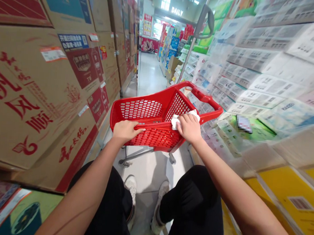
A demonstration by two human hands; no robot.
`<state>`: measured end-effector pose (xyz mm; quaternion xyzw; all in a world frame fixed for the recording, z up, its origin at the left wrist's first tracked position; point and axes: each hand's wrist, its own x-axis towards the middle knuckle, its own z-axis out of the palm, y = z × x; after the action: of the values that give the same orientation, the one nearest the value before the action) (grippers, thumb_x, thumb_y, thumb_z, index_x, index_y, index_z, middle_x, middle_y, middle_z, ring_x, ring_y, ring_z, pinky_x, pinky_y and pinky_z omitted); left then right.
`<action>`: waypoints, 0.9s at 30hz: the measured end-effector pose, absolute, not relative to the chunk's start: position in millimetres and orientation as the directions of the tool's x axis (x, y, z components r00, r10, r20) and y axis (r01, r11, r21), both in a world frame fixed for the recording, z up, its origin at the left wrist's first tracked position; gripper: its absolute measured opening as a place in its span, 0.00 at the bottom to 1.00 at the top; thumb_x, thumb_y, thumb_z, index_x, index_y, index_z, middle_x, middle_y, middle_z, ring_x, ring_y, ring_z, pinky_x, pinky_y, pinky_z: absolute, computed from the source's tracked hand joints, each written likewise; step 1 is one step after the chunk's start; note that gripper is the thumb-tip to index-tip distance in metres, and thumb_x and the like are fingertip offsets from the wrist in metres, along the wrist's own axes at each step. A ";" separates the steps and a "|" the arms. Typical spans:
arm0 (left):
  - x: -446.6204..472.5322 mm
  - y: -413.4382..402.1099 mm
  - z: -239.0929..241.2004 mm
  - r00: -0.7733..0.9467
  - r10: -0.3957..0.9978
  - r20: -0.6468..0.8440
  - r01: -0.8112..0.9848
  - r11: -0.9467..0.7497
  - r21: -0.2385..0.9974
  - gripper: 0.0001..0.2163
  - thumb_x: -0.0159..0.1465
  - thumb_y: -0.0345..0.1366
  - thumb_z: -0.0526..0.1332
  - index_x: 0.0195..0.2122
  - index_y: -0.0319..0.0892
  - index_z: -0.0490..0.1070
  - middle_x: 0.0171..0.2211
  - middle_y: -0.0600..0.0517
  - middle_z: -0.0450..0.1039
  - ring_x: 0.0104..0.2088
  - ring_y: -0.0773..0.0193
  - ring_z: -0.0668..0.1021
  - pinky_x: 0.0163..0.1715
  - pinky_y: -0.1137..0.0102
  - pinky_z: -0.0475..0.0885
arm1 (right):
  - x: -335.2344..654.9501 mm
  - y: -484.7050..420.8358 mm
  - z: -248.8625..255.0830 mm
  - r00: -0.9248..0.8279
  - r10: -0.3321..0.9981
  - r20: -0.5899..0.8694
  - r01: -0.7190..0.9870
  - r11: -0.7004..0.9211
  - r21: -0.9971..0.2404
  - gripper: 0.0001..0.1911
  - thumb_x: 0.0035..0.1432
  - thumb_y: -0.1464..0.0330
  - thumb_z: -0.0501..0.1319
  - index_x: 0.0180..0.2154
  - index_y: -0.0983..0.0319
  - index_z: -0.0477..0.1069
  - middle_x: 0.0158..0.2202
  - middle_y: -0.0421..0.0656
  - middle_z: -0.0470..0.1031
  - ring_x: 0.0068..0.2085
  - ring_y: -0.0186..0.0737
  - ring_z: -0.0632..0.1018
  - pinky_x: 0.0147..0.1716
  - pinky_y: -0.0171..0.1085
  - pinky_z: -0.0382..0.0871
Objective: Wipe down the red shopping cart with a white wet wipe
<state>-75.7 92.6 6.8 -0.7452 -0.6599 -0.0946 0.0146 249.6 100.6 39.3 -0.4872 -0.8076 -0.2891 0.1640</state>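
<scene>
A red plastic shopping cart (146, 111) with a mesh basket stands tilted in the aisle right in front of me. My left hand (126, 130) grips the near rim of the basket, fingers wrapped over it. My right hand (190, 127) presses a crumpled white cloth (176, 121) against the cart's inner side wall, fingers closed on it. The cart's red handle (205, 98) rises at the far right. My knees in black trousers and white shoes show below.
Stacked brown cartons (40, 98) with red print wall the left side. Shelves of white and green packaged goods (262, 74) line the right, yellow boxes (288, 198) lower down. A narrow pale floor (149, 74) runs ahead to a lit shop area.
</scene>
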 end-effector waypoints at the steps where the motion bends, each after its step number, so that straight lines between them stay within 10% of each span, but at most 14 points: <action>1: -77.1 92.7 6.9 0.111 0.980 0.162 0.986 -0.129 0.103 0.34 0.60 0.68 0.47 0.50 0.51 0.79 0.40 0.42 0.81 0.42 0.43 0.80 0.37 0.60 0.69 | 259.0 101.4 41.7 -0.482 0.687 0.544 0.876 0.359 0.323 0.19 0.70 0.59 0.48 0.48 0.61 0.71 0.46 0.50 0.73 0.48 0.51 0.67 0.51 0.47 0.55; 18: -72.9 95.2 5.2 0.112 0.975 0.192 0.988 -0.130 0.082 0.33 0.61 0.67 0.45 0.48 0.51 0.79 0.38 0.42 0.81 0.41 0.43 0.81 0.35 0.61 0.69 | 330.4 121.7 66.7 -0.200 0.632 0.749 0.980 0.146 0.138 0.19 0.67 0.62 0.48 0.50 0.64 0.70 0.50 0.54 0.70 0.53 0.55 0.66 0.55 0.51 0.58; 27: -52.7 89.0 9.0 0.140 0.971 0.194 0.982 -0.161 0.097 0.28 0.64 0.59 0.48 0.46 0.47 0.79 0.39 0.41 0.81 0.41 0.44 0.81 0.37 0.61 0.70 | 144.3 87.2 2.1 -0.408 0.720 0.561 0.881 0.472 0.036 0.19 0.70 0.58 0.49 0.50 0.62 0.68 0.48 0.52 0.71 0.50 0.54 0.67 0.55 0.50 0.57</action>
<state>-52.7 89.0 9.0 -0.7544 -0.6473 -0.1058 0.0265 144.3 87.2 2.1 -0.4865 -0.8227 -0.1655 0.2431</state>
